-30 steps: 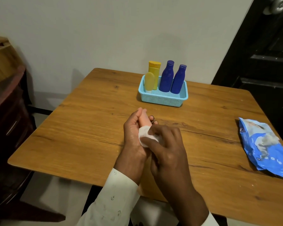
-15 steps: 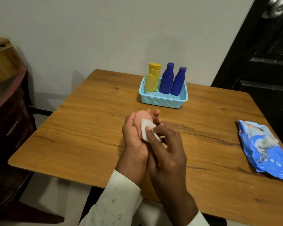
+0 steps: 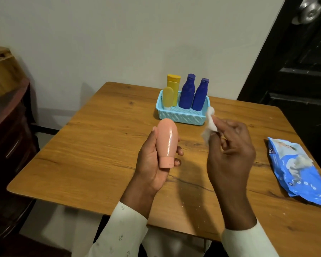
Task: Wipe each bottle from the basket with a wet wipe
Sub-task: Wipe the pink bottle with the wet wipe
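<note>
Nearest you, two pale sleeves reach in over the front edge of the wooden counter [image 3: 93, 145].

Your left hand [image 3: 152, 164] grips the peach bottle [image 3: 167, 141] above the counter. The bottle lies along the palm, cap end toward you and rounded end pointing away; your thumb sits on its left side and your fingertips curl round its right side and near the cap. Its surface shines as if wet.

Your right hand [image 3: 230, 153] is raised just right of the bottle, clear of it. It pinches a crumpled white wet wipe [image 3: 209, 123] between thumb and fingertips; the wipe stands up above the fingers and does not touch the bottle.

Farther right, near the counter's right edge, lies the blue wipes pack [image 3: 300, 169], flat, well apart from both hands.

Beyond the hands, toward the far edge, stands the light blue basket [image 3: 182, 117]. In it, upright: a small yellow tube [image 3: 168, 97] at front left, a taller yellow bottle [image 3: 173, 84] just behind it, and two dark blue bottles [image 3: 194, 93] side by side to the right. The top of the wipe overlaps the basket's right corner in the view; whether they touch, you cannot tell.

Behind the counter, a pale wall; a dark door [image 3: 300, 62] at right, wooden furniture [image 3: 6, 101] at left.
</note>
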